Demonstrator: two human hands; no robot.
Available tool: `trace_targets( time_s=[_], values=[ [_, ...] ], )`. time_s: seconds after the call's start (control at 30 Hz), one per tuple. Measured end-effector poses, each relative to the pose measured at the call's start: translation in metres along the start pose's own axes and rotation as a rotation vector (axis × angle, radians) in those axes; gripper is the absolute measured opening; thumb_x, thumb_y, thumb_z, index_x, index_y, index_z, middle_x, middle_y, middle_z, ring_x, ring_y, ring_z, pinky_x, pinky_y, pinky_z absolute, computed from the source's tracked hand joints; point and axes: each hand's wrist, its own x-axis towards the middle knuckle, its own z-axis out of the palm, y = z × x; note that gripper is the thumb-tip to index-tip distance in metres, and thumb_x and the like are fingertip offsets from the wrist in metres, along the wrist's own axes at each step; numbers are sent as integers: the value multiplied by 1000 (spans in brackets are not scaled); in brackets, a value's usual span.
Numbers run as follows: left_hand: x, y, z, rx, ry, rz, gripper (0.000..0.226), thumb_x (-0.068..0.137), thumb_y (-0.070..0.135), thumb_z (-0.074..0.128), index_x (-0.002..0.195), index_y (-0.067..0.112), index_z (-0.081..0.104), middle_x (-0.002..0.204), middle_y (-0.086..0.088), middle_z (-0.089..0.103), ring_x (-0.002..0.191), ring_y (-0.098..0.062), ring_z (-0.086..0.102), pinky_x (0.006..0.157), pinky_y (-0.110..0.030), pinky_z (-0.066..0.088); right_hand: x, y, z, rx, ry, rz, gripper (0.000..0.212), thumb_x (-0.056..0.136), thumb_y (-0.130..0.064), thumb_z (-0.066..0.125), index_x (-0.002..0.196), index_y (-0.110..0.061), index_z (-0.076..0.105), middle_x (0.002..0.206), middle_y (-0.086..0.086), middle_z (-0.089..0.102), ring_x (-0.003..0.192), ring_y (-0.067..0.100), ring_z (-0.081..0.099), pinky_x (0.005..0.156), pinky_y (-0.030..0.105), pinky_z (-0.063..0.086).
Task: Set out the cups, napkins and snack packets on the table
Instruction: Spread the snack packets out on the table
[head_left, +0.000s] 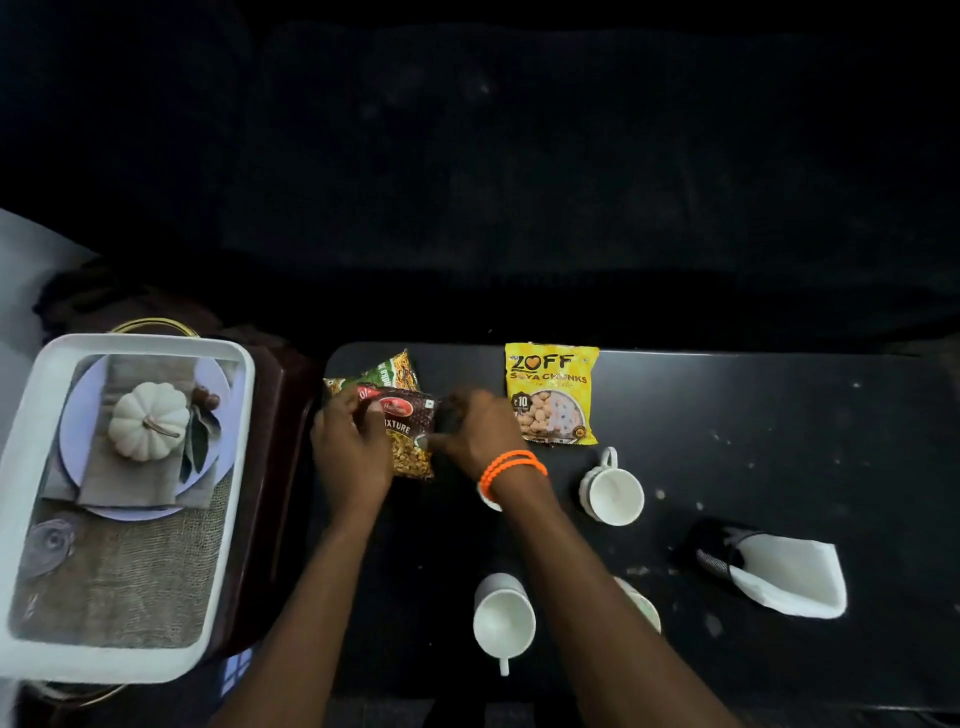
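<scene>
On the black table (779, 415) we see a dark red mixture packet (408, 431) lying over a green packet (392, 371), with a yellow soya chunks packet (551, 393) flat to their right. Two white cups stand upright, one (613, 491) near the yellow packet, another (504, 621) at the near edge. A white napkin (789, 579) sits in a tipped black holder (714, 551).
</scene>
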Motion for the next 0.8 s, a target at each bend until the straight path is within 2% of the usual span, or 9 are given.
trace_targets(
  time_s=[0.13,0.23,0.3,0.37,0.47,0.53,0.6,0.7,0.8],
  values=[
    [2,-26,-3,-127,-122,-149,34,102,32,64,130,14,63,120,-13,71,109,-31,70,91,-45,59,4,-8,25,113,21,50,45,76,-24,90,114,-10,70,107,12,77,98,27,73,87,30,59],
    [-1,-27,-6,-174,-168,-175,27,101,36,65,117,16,67,104,-7,75,97,-28,74,79,-43,62,1,-8,30,266,70,78,24,81,-22,86,96,-18,67,85,1,73,79,18,69,68,21,55],
    [-3,-15,-12,-161,-132,-140,22,101,38,64,106,17,67,92,1,73,90,-26,74,69,-36,58,-3,-10,23,333,75,38,23,83,-22,83,91,-22,62,75,-6,67,71,12,65,64,18,50],
    [-3,7,-15,-169,-92,-88,28,102,45,59,96,19,68,85,3,72,83,-24,72,65,-33,53,-9,-9,5,456,62,-13,26,84,-25,83,102,-17,67,81,2,70,80,19,71,74,31,60],
    [-5,54,-3,-257,-190,-65,35,100,50,56,92,19,70,86,-1,76,81,-22,74,70,-38,57,-25,3,-38,550,81,-96,56,78,-31,89,127,-25,63,105,0,71,96,16,72,85,35,64],
    [-9,94,25,-424,-375,-171,30,102,43,60,98,16,73,94,-6,81,85,-23,77,76,-40,60,-33,21,-68,564,119,-86,67,76,-24,91,134,-25,58,120,3,71,106,21,73,89,38,63],
    [-17,130,62,-528,-555,-242,30,104,36,61,105,8,71,106,-16,79,93,-29,76,87,-48,61,-37,47,-97,608,255,-37,62,77,-14,89,132,-15,60,120,12,74,107,29,74,92,46,62],
    [-37,163,119,-420,-692,-175,32,101,38,65,115,9,68,117,-16,76,110,-35,73,101,-56,56,-36,92,-135,686,394,74,49,83,-10,84,126,-7,63,115,16,76,104,34,75,90,50,63],
    [-62,171,164,-256,-692,-70,42,97,37,69,131,15,61,125,-9,72,113,-27,68,101,-44,56,-26,135,-161,641,420,161,45,86,-13,82,125,-4,64,115,17,76,106,36,74,93,52,61]
  ],
)
